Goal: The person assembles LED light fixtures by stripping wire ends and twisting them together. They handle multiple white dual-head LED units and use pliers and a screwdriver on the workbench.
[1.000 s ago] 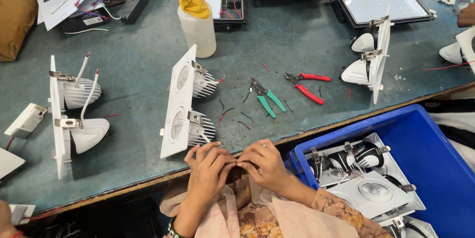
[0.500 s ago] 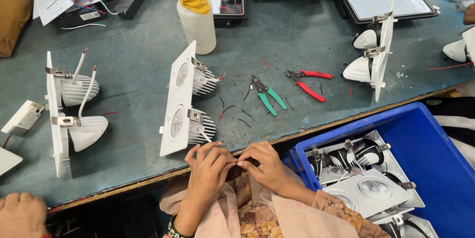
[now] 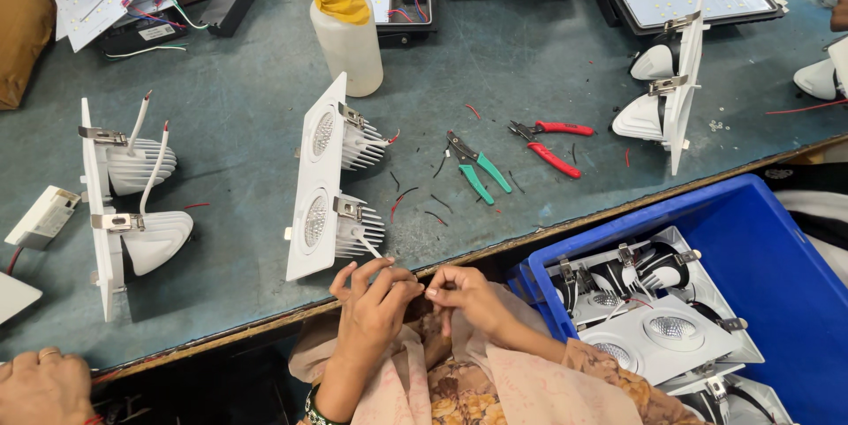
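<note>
My left hand (image 3: 375, 301) and my right hand (image 3: 464, 294) meet fingertip to fingertip at the near table edge, pinching a thin white wire (image 3: 369, 246). That wire runs up to the lower lamp of a white double downlight fixture (image 3: 322, 182), which stands on its edge just beyond my hands. What sits between my fingertips is too small to make out. Green-handled cutters (image 3: 477, 169) and red-handled pliers (image 3: 552, 144) lie on the table to the right of the fixture.
A second double fixture (image 3: 115, 204) stands at the left and a third (image 3: 671, 89) at the right. A blue crate (image 3: 760, 239) of fixtures sits by my right arm. A capped plastic bottle (image 3: 346, 32), LED panels and wire scraps lie farther back. Another person's hand (image 3: 40, 385) shows at bottom left.
My hands stay together at the table edge with small finger movements. The other person's hand has come into view at the bottom left.
</note>
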